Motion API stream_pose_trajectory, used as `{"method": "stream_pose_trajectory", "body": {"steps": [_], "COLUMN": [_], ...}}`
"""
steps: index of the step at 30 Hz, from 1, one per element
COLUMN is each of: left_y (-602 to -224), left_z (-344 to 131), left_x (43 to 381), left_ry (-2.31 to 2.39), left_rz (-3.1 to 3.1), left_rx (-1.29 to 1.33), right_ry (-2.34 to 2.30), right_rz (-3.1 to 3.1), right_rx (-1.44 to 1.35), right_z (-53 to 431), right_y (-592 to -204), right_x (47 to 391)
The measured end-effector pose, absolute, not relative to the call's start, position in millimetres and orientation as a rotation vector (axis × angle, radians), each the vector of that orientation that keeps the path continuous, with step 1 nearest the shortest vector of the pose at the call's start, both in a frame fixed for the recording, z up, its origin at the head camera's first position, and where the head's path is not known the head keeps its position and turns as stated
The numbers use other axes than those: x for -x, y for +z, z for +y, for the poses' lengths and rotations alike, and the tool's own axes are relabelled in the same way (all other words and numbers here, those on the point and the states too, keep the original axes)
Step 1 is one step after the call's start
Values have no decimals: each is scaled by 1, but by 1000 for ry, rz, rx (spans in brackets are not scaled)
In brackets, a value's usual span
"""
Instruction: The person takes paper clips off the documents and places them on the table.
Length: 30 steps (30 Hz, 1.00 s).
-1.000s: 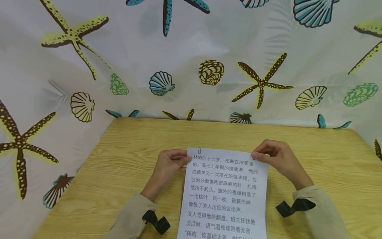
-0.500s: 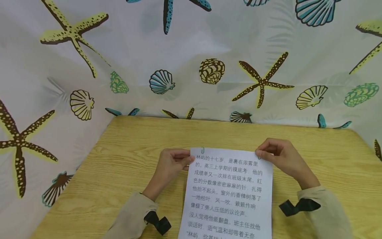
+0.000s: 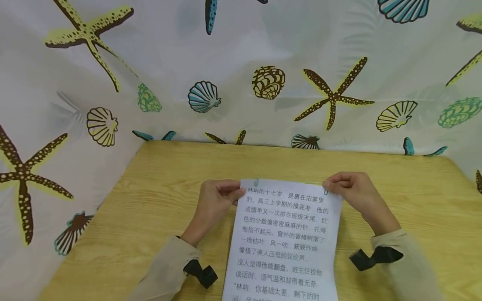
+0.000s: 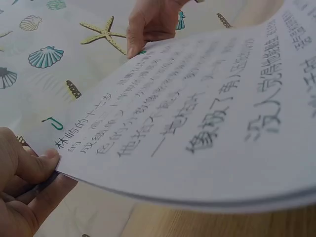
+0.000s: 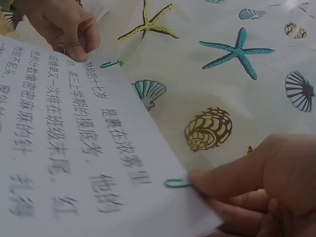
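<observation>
A stack of printed paper with lines of large characters is held up before me over the table. My left hand pinches its left edge near the top corner, thumb on the printed face. A green paper clip sits on the top edge close to that corner. At the top right, a second green clip lies over the page, its outer end under my right thumb. My right hand pinches the paper's top edge there. The lower part of the paper runs out of the head view.
The wood-grain table extends on both sides of the paper and behind it. A white cloth with starfish and shells hangs along the back and sides. A black strap is around each sleeve.
The paper and both hands have shifted slightly right in the head view. More of the right clip shows beside my right thumb. The head view has tipped down a little.
</observation>
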<state>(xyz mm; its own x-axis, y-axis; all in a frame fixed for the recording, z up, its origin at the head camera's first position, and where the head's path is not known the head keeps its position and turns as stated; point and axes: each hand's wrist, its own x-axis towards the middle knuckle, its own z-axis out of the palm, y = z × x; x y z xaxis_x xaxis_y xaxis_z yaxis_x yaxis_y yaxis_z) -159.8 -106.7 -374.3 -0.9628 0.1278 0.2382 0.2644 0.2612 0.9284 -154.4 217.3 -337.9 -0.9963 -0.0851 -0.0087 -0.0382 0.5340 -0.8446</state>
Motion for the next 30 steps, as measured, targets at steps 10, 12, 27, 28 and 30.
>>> {"method": "stream_pose_trajectory", "body": {"steps": [10, 12, 27, 28, 30], "left_y": [-370, -371, -379, -380, -382], "left_z": [-109, -107, -102, -101, -101], "left_x": [164, 164, 162, 161, 160], "left_ry": [-1720, -1721, -1714, -1699, -1680], "left_rz": [-2454, -2456, -2435, -2429, -2415], "left_rx": [306, 315, 286, 300, 337], "right_ry": [-1240, -1222, -1001, -957, -880], "right_rz": [2812, 2824, 2870, 2887, 2911], "right_rx": [424, 436, 709, 741, 780], "right_z": [225, 225, 220, 219, 217], "right_y": [-327, -328, -339, -341, -341], "right_x": [153, 153, 152, 152, 153]}}
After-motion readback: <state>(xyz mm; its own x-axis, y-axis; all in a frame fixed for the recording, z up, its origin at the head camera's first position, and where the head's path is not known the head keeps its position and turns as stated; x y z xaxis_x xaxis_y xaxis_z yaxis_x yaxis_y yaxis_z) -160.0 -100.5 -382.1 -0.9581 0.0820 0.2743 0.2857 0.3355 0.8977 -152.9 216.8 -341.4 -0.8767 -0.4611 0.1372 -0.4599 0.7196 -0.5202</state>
